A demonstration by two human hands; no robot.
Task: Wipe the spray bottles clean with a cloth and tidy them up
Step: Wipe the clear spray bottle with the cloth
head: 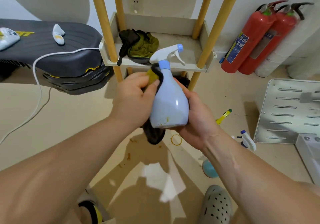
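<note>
Left hand (135, 99) curled, pinching soft olive-and-dark cloth (152, 76) against bottle neck. Right hand (197, 120) wrapped round base of bottle (170, 106): smooth pale-blue plastic, pear-shaped, white trigger head, held mid-frame above floor (69, 120). Crumpled second cloth (142, 46) on shelf (194, 67), 12 o'clock. Second bottle (247, 139) on floor, 4 o'clock.

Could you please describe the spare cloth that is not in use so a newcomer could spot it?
Find the rack with yellow wooden posts at the back wall. On its white shelf, towards the left, lies a bunched olive-green and dark cloth. Unlike the similar cloth the left hand holds against the blue spray bottle, nobody touches it.
</note>
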